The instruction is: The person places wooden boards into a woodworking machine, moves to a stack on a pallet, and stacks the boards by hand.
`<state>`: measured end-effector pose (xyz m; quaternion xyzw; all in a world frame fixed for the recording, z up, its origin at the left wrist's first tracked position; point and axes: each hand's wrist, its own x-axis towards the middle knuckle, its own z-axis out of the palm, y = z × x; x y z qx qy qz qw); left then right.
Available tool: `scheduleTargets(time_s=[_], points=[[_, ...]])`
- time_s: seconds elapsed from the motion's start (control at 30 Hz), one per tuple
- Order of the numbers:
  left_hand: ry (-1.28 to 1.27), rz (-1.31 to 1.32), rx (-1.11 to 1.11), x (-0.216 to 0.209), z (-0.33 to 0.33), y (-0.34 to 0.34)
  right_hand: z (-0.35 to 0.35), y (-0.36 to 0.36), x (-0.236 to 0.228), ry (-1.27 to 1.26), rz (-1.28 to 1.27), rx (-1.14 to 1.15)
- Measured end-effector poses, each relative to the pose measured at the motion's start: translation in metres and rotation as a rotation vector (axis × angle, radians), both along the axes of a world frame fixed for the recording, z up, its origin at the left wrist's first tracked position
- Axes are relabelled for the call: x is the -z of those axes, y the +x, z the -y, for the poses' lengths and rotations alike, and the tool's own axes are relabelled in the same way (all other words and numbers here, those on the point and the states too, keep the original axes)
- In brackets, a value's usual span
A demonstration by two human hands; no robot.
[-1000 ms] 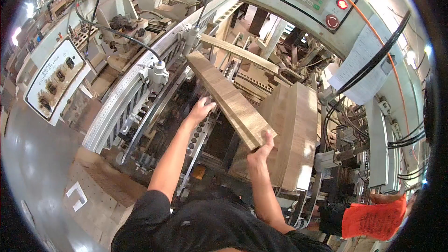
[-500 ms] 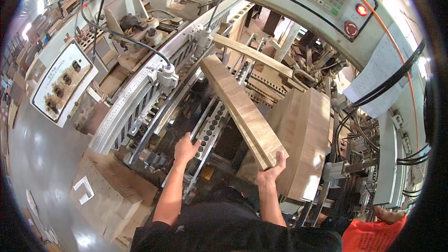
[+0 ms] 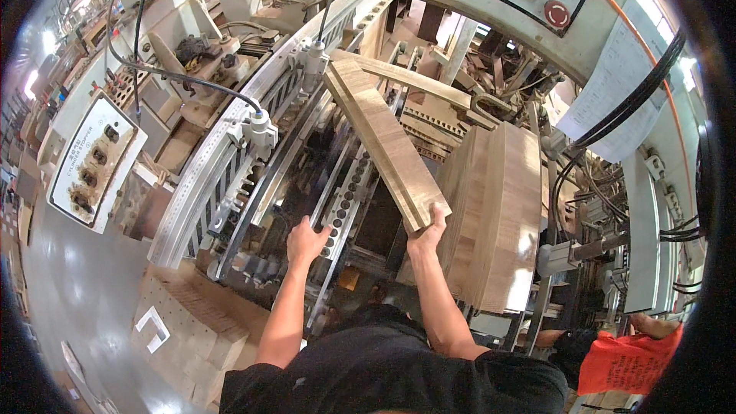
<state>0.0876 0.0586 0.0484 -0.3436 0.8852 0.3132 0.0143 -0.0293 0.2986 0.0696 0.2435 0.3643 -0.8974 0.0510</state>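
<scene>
My right hand [image 3: 427, 231] grips the near end of a long wooden board [image 3: 391, 146], its thumb on the top face. The board has a stepped edge and slants away to the far left over the machine bed. Beside a metal rail with round black pads [image 3: 341, 211] is my left hand [image 3: 307, 241], thumb and fingers apart, with nothing seen in it; whether it touches the rail I cannot tell. To the right of the held board stands a stack of wooden boards [image 3: 506, 215].
A curved wooden bar [image 3: 422, 86] crosses behind the board. At left runs a metal beam with a cylinder [image 3: 262, 134]; a switch panel [image 3: 96, 161] stands beyond. Overhead is a control panel with a red stop button [image 3: 556, 14]. Perforated wood [image 3: 180, 322] lies lower left, red cloth [image 3: 629, 360] lower right.
The view has shifted a little. My right hand has pushed the board slightly farther away, and its near end has moved forward and left. My left hand stays by the padded rail.
</scene>
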Motion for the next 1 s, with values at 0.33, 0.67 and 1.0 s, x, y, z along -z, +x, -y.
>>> scheduleTargets(time_s=[0.33, 0.67, 1.0], points=[[-0.002, 0.048, 0.004, -0.009, -0.001, -0.002, -0.002, -0.026, 0.02, 0.067, -0.055, -0.041], [-0.043, 0.031, 0.011, -0.005, -0.001, 0.0, -0.01, -0.027, -0.005, 1.41, -0.178, 0.082], [-0.021, -0.005, -0.007, -0.008, -0.002, 0.001, -0.018, -0.031, -0.054, 1.833, -0.503, -0.687]])
